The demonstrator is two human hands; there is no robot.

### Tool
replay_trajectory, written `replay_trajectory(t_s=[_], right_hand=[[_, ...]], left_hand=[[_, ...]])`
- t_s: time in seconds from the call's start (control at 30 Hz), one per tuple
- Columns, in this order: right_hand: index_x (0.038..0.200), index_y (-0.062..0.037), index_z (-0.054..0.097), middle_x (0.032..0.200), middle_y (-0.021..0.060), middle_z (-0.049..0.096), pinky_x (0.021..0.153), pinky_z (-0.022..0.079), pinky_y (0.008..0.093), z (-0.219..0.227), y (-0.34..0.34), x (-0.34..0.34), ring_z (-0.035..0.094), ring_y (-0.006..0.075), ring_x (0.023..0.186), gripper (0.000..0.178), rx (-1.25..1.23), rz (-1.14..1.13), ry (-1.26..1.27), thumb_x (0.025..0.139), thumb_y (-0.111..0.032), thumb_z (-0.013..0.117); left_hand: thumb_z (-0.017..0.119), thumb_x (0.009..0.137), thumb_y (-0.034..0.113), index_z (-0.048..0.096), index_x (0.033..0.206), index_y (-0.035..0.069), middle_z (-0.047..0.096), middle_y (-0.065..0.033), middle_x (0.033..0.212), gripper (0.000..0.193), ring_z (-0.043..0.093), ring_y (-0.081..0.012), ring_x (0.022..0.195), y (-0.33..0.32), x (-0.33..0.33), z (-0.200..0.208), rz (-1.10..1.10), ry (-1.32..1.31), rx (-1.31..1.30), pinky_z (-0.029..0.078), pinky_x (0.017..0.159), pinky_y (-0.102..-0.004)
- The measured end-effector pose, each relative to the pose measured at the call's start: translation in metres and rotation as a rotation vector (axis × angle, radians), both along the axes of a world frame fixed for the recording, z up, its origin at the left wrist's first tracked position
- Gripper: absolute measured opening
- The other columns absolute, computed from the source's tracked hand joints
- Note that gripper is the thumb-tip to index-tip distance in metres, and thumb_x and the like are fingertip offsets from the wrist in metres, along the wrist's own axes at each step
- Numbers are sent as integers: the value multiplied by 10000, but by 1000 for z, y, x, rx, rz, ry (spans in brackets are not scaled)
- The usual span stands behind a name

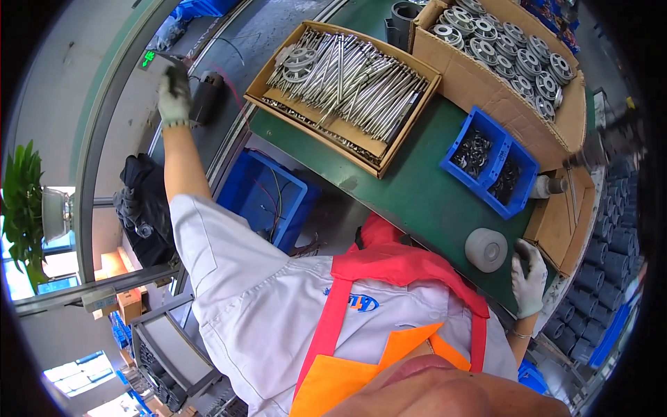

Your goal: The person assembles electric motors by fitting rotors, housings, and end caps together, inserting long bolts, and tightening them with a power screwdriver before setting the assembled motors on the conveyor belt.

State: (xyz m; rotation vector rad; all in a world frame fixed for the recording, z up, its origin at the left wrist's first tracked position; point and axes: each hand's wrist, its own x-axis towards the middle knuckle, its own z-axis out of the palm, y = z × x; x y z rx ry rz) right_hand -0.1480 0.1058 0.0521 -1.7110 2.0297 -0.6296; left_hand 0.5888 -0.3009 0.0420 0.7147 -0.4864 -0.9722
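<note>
My left hand (pixel 174 101), in a whitish glove with dark fingers, reaches far out to the left. Right beside it, on the belt by the metal rail, stands a dark grey cylindrical part (pixel 207 97); whether the hand grips anything is unclear. A small box with a green lit display (pixel 148 60) is just beyond its fingertips. My right hand (pixel 529 279), also gloved, rests at the green table's near right edge. Its fingers are loosely bent and apart, with nothing seen in them. Close to its left sits a round grey cylinder (pixel 486 250).
On the green table (pixel 410 174) lie a carton of metal rods (pixel 361 83), a carton of grey metal discs (pixel 517 59) and a blue divided bin (pixel 486 163) of small dark parts. An open cardboard box (pixel 566 215) adjoins my right hand. A blue crate (pixel 295 208) with wires stands below.
</note>
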Motion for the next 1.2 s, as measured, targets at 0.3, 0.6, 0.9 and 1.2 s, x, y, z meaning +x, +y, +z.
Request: replay_trajectory(t_s=[0.3,0.6,0.9,1.2], right_hand=[[1095,34,616,1046,200,633,863,487,380,-14,16,-28,627,334,966,291,-13,22,-34,881,-160,588],[1122,40,622,1106,124,660,929,473,320,58,9,-95,620,197,1044,227,-295,-263,67,909,7,552],[1172,-17,625,1055,84,685,845,493,286,83,-236,-160,632,150,956,339,-283,-2,132,948,-262,558],[1337,-57,516,1218,187,618,854,510,367,-17,-324,-163,614,309,1032,640,-310,946,-419,716,-151,639]], left_hand=[[512,937,242,543,1234,-100,623,-200,1204,454,606,-291,1112,24,48,-76,334,-500,38,457,1023,-363],[764,758,368,583,1129,-166,627,-261,1169,675,604,-330,1051,114,-17,-152,335,-973,827,455,939,-379],[616,907,86,538,1269,-26,607,-148,1201,388,571,-240,1010,199,-153,-125,724,-918,504,443,954,-350],[582,901,-32,604,1152,-31,617,-130,1084,252,609,-205,961,236,-286,-84,24,-1181,-102,508,846,-303]])
